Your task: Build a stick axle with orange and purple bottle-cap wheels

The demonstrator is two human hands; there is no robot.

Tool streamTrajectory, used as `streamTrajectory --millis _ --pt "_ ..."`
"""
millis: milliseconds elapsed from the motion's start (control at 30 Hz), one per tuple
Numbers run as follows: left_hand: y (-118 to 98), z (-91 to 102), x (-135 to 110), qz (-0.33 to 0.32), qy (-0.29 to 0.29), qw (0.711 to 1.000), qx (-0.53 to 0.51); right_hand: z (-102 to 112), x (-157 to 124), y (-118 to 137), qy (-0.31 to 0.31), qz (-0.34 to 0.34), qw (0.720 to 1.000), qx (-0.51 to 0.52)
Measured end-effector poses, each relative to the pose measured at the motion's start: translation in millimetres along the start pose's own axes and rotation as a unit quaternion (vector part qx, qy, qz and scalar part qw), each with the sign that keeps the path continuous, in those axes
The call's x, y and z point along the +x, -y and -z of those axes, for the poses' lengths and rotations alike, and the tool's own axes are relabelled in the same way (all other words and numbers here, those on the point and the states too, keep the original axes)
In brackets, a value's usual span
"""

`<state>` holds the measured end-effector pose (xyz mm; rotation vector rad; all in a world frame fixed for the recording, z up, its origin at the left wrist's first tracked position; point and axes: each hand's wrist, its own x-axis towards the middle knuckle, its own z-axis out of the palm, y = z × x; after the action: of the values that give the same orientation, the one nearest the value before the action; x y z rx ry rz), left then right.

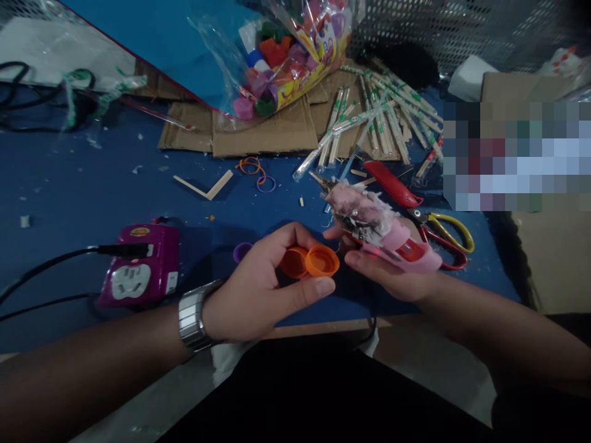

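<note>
Two orange bottle caps, a front one [322,263] and one behind it [292,263], sit side by side and touching in my left hand [258,280], pinched between thumb and fingers with their hollow sides showing. My right hand [397,280] is wrapped around a pink hot glue gun [369,215], whose front is coated in ragged, dirty glue. Its metal nozzle points up and left, away from the caps. A small red light glows on its side. Partly hidden behind my left hand, a purple cap [241,252] lies on the blue table [194,237].
Scissors [446,231] and a red-handled tool [392,184] lie beyond my right hand. A purple power adapter [161,258] with a plugged-in cord is at left. Wrapped chopsticks [378,123], cardboard [263,132] and a bag of colourful caps [290,61] are behind, with stick pieces [217,186] nearer.
</note>
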<state>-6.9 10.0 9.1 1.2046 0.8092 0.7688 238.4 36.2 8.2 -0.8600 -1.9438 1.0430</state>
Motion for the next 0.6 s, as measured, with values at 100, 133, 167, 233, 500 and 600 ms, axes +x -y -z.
streamTrajectory --millis 100,133,167,233,500,600 --pt "0 -0.4 0 0.002 -0.006 1.0 0.003 2 5 2 0.003 0.038 0.999 -0.016" --pt "0 -0.6 0 0.002 -0.006 1.0 0.002 3 6 3 0.002 0.045 0.999 -0.027" --pt "0 -0.7 0 0.004 -0.005 1.0 0.001 3 7 4 0.001 0.05 0.998 -0.036" --pt "1 -0.6 0 0.008 0.0 1.0 -0.001 3 8 4 -0.004 0.053 0.997 -0.049" --pt "4 0.9 0 0.001 0.013 1.0 0.007 -4 7 0 -0.011 0.033 0.997 -0.063" --pt "4 0.0 0 0.0 0.027 1.0 0.014 -7 6 -1 -0.025 0.013 0.998 -0.06"
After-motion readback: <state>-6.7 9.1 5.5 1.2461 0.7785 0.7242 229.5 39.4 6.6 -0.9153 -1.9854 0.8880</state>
